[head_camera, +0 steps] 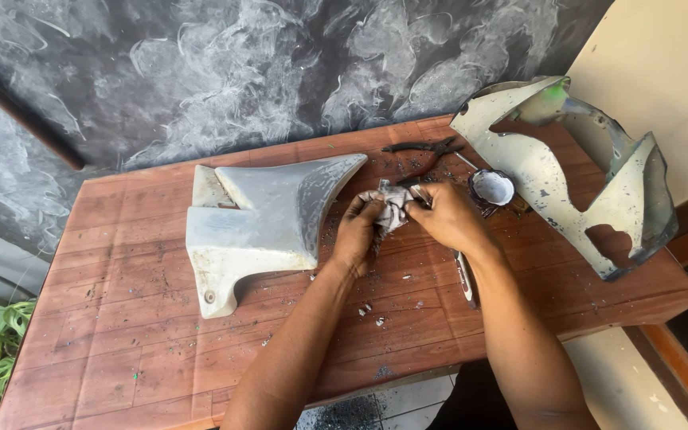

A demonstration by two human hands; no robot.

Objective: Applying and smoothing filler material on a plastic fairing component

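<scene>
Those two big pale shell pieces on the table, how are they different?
The grey panel lies wholly on the wooden table, left of the hands; the cream panel is at the right end, next to the wall. The grey panel is solid and wedge-shaped; the cream panel has large cut-out openings. Both look scuffed and dull.

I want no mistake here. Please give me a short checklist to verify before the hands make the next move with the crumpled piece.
1. Both hands, left hand and right hand, grip the crumpled grey piece: ok.
2. Grey fairing panel lies flat on the wooden table: ok.
3. Small tin stands upright: ok; contents: cannot tell.
4. Pliers lie apart from the hands: ok.
5. Table free of chips: not ok.
</scene>
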